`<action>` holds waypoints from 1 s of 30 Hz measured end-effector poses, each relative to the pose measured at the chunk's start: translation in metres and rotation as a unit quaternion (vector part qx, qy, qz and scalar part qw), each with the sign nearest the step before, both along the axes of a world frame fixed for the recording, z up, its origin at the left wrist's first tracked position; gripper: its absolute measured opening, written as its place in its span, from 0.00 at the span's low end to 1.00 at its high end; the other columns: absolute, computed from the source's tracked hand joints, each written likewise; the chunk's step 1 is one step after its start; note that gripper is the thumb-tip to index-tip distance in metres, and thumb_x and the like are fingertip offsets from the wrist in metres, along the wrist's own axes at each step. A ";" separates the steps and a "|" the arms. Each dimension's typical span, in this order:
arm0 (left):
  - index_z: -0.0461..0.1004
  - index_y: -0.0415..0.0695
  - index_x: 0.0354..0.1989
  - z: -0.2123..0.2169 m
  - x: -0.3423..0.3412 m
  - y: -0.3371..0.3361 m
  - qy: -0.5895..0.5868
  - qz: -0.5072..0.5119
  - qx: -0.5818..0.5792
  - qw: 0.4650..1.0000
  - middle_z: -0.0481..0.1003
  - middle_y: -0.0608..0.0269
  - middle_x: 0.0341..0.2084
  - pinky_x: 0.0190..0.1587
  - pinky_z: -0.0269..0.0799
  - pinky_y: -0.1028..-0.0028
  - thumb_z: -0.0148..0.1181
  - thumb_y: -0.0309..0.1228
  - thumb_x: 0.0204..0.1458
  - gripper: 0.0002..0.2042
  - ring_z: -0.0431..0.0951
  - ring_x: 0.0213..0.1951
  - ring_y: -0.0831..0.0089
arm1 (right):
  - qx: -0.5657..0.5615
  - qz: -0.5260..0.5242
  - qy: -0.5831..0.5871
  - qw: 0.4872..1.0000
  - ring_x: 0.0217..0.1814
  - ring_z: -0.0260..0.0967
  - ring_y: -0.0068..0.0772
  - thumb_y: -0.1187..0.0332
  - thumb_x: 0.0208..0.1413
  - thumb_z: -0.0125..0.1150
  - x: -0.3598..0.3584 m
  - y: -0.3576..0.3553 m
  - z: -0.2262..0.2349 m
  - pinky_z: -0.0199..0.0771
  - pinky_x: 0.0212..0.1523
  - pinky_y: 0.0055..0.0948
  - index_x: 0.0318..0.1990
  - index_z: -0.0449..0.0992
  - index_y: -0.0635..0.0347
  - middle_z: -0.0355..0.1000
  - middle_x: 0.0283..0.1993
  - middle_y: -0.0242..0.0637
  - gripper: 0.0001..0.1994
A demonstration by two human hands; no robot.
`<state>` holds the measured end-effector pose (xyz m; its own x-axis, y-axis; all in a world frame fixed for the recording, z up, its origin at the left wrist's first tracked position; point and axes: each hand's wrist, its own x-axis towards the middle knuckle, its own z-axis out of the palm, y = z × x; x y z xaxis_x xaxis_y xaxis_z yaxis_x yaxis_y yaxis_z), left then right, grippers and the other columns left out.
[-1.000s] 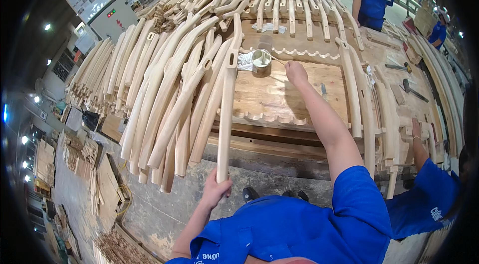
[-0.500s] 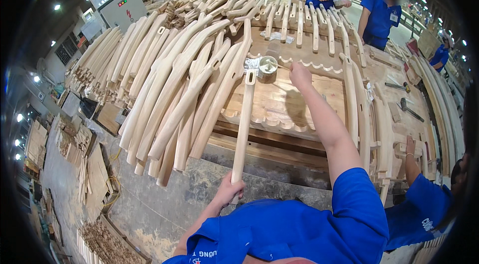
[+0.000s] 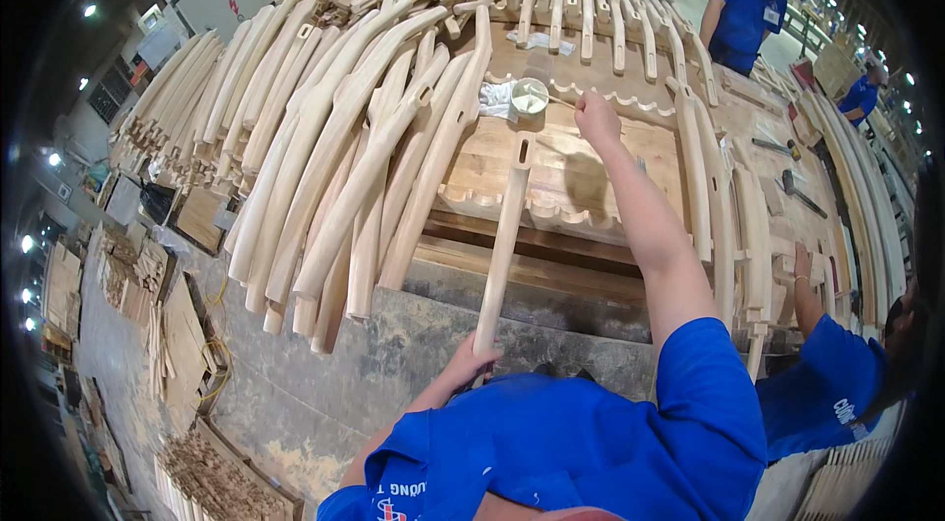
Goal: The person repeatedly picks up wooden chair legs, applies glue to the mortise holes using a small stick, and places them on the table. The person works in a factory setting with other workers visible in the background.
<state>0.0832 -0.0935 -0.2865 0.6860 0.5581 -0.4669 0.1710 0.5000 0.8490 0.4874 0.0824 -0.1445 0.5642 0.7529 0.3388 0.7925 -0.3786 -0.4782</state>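
Note:
My left hand [image 3: 471, 363] is closed around the lower end of a pale wooden chair leg-like bar [image 3: 503, 240]. The bar points away from me, and its far end has an oblong slot. Over the bench, my right hand [image 3: 598, 122] is closed on a thin stick [image 3: 563, 101] that reaches toward a small round cup [image 3: 530, 97]. White, paste-like stuff shows inside the cup; whether the stick's tip is in it I cannot tell. A crumpled white cloth [image 3: 497, 99] lies beside the cup, just beyond the slotted end.
Many curved wooden pieces [image 3: 335, 166] are heaped at the left, overhanging the bench edge. Scalloped wooden rests [image 3: 551, 214] cross the wooden bench [image 3: 482, 162]. Slotted pieces [image 3: 618, 33] stand in a far row. A mallet [image 3: 802, 194] lies right. Co-workers are at the far side and right.
The slotted end of the bar has shifted right, from the cup's left side to just in front of it. The whole view has tilted slightly. My right hand stays near the cup.

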 end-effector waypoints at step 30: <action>0.63 0.41 0.45 0.006 0.004 0.006 -0.009 -0.060 -0.062 0.996 0.67 0.65 0.19 0.21 0.65 0.76 0.59 0.34 0.49 0.17 0.68 0.18 0.77 | 0.077 0.108 0.127 0.983 0.35 0.71 0.39 0.59 0.53 0.54 0.001 -0.040 0.013 0.69 0.35 0.35 0.33 0.76 0.59 0.73 0.31 0.41 0.12</action>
